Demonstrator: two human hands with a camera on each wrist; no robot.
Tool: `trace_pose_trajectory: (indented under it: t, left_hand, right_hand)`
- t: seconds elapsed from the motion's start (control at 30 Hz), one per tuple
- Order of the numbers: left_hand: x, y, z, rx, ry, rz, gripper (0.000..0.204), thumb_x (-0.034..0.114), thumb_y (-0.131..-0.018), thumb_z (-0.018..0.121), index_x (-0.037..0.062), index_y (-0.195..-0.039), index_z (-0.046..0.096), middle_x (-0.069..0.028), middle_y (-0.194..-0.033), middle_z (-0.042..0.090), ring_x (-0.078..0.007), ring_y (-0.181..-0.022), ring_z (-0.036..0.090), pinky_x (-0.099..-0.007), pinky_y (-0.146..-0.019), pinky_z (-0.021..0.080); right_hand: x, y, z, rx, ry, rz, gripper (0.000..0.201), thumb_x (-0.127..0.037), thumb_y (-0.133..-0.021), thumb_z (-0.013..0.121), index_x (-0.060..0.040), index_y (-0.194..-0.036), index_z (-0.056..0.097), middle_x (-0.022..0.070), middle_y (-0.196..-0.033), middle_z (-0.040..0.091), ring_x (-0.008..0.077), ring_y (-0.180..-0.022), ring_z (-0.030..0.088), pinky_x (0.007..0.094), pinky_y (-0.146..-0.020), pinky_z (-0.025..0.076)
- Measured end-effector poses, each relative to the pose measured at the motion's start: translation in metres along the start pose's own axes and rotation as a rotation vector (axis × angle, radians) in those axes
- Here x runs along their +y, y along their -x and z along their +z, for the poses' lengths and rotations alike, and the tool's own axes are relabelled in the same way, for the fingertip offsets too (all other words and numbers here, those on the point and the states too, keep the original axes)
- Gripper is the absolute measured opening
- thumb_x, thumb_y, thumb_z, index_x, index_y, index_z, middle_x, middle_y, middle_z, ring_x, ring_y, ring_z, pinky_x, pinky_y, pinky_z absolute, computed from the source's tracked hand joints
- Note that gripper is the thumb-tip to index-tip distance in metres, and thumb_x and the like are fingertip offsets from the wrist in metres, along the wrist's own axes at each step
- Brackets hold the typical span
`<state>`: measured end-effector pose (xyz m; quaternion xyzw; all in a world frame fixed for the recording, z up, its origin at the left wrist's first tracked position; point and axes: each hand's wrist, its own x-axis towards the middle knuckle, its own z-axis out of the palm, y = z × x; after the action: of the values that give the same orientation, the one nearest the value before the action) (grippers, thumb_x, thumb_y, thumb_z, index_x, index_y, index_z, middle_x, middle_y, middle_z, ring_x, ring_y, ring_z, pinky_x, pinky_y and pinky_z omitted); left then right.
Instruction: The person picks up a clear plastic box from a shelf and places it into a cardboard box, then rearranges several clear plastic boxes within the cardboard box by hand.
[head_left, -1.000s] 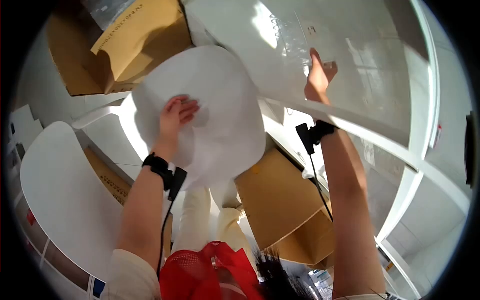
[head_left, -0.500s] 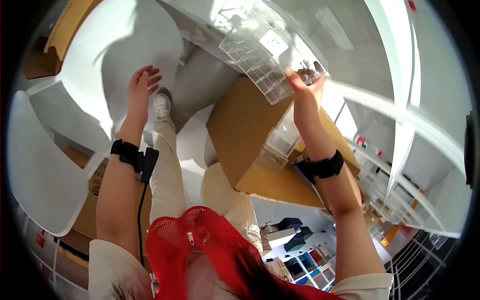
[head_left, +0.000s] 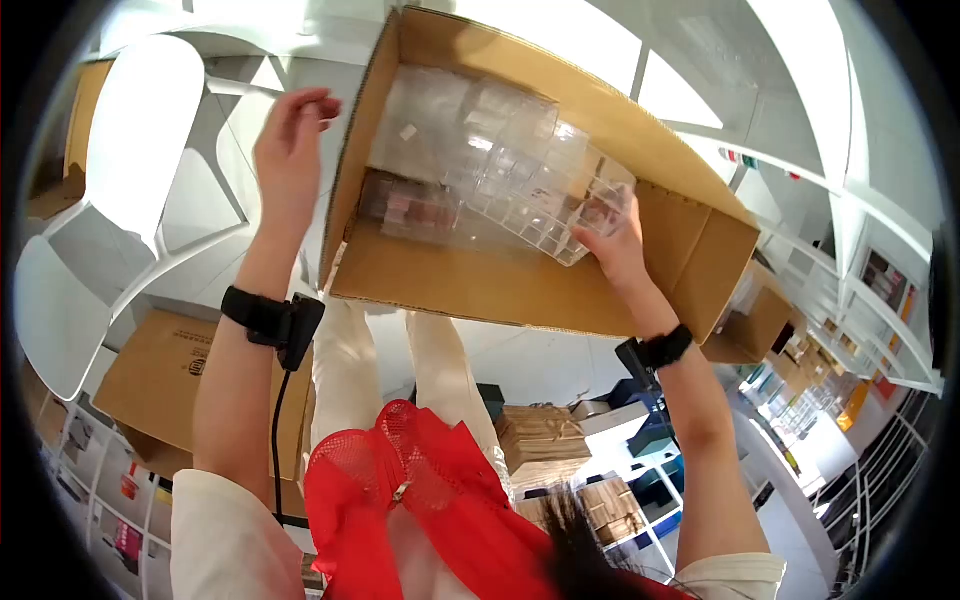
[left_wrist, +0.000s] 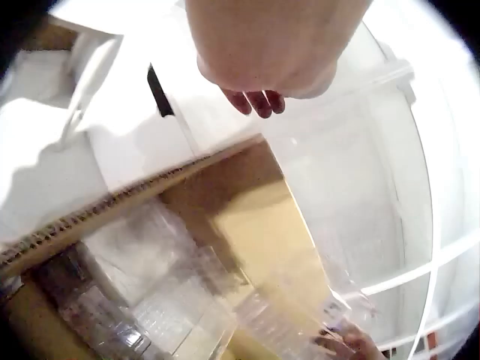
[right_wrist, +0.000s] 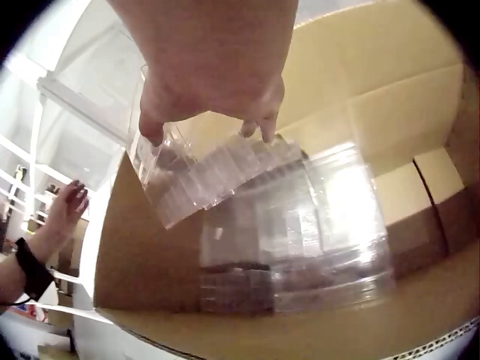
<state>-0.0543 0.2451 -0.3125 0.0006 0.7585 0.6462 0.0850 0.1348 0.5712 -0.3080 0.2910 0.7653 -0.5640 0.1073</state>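
My right hand [head_left: 622, 250] grips the near right end of a clear plastic compartment box [head_left: 532, 222], its thumb along the near side. This box hangs tilted over a large open cardboard box [head_left: 450, 285]. Wrapped clear plastic cases [head_left: 425, 125] lie at the left inside the carton; in the right wrist view the cases [right_wrist: 322, 232] sit below the gripped box. My left hand [head_left: 290, 145] hovers beyond the carton's left wall, fingers loosely bent with nothing in them. The left wrist view has the left hand [left_wrist: 270, 52] above the carton's edge.
White chairs [head_left: 150, 130] stand at the left. Another cardboard box [head_left: 160, 375] sits on the lower left, with a smaller carton [head_left: 755, 320] at the right. White frame bars [head_left: 800, 180] run along the right side. Shelves with boxes [head_left: 545, 445] are behind me.
The view has turned away from the chair to the open carton. My right hand has brought the clear compartment box from the white surface to over the carton. My left hand has left the chair seat.
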Motion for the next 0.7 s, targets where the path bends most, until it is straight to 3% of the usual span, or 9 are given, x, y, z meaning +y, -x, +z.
trace_pose_trajectory:
  t: [0.1, 0.2, 0.3, 0.4, 0.5, 0.6, 0.7]
  left_hand:
    - [0.003, 0.007, 0.053, -0.448, -0.166, 0.011, 0.022, 0.011, -0.093, 0.045, -0.0021, -0.109, 0.053, -0.0116, -0.1, 0.061, -0.0198, -0.093, 0.059, -0.0305, -0.083, 0.046]
    - [-0.05, 0.019, 0.098, -0.703, -0.415, -0.09, 0.039, 0.019, -0.092, 0.048, -0.0003, -0.125, 0.042, -0.0161, -0.121, 0.052, -0.0236, -0.109, 0.052, -0.0342, -0.092, 0.041]
    - [-0.102, 0.028, 0.127, -0.666, -0.593, -0.441, 0.059, 0.029, -0.091, 0.048, 0.0049, -0.139, 0.024, -0.0144, -0.138, 0.034, -0.0257, -0.122, 0.039, -0.036, -0.099, 0.034]
    - [-0.114, 0.032, 0.147, -0.51, -0.34, -0.926, 0.068, 0.036, -0.086, 0.049, 0.0045, -0.139, 0.021, -0.0197, -0.136, 0.037, -0.0322, -0.122, 0.04, -0.0341, -0.099, 0.031]
    - [-0.133, 0.046, 0.149, -0.479, -0.382, -0.8, 0.064, 0.039, -0.087, 0.045, 0.0051, -0.138, 0.025, -0.0179, -0.135, 0.039, -0.0295, -0.122, 0.041, -0.0334, -0.098, 0.032]
    - [-0.137, 0.051, 0.147, -0.438, -0.339, -0.788, 0.058, 0.036, -0.089, 0.044, 0.0053, -0.136, 0.032, -0.0157, -0.133, 0.041, -0.0274, -0.12, 0.042, -0.0335, -0.097, 0.033]
    - [-0.095, 0.049, 0.159, -0.477, -0.209, -0.794, 0.052, 0.036, -0.09, 0.043, 0.0059, -0.132, 0.037, -0.014, -0.132, 0.043, -0.0254, -0.119, 0.044, -0.0322, -0.096, 0.034]
  right_hand:
    - [0.048, -0.021, 0.003, -0.069, 0.059, 0.017, 0.089, -0.013, -0.062, 0.079, 0.0039, -0.13, 0.025, 0.0165, -0.12, 0.043, 0.026, -0.11, 0.047, 0.0334, -0.092, 0.042]
    - [0.094, -0.048, 0.017, -0.082, 0.253, -0.077, 0.091, -0.018, -0.063, 0.08, 0.0046, -0.131, 0.024, 0.0196, -0.126, 0.041, 0.0297, -0.115, 0.044, 0.035, -0.098, 0.037]
    - [0.102, -0.061, 0.037, -0.102, 0.377, -0.167, 0.093, -0.021, -0.064, 0.08, 0.0028, -0.133, 0.022, 0.0219, -0.131, 0.036, 0.0336, -0.119, 0.041, 0.0366, -0.101, 0.035]
    - [0.116, -0.068, 0.051, -0.223, 0.431, -0.167, 0.094, -0.022, -0.065, 0.079, 0.0006, -0.134, 0.02, 0.0225, -0.136, 0.031, 0.0361, -0.122, 0.038, 0.0376, -0.102, 0.035]
    - [0.137, -0.07, 0.059, -0.191, 0.351, -0.159, 0.094, -0.017, -0.062, 0.081, -0.001, -0.134, 0.022, 0.0203, -0.133, 0.035, 0.0339, -0.121, 0.039, 0.0365, -0.1, 0.034]
    - [0.145, -0.059, 0.058, -0.128, 0.276, -0.132, 0.091, -0.019, -0.066, 0.078, 0.0, -0.135, 0.022, 0.0224, -0.133, 0.035, 0.0342, -0.12, 0.041, 0.0371, -0.1, 0.037]
    - [0.14, -0.041, 0.03, -0.07, 0.054, 0.06, 0.088, -0.017, -0.066, 0.077, 0.0, -0.135, 0.024, 0.0192, -0.131, 0.039, 0.0299, -0.117, 0.045, 0.0388, -0.097, 0.039]
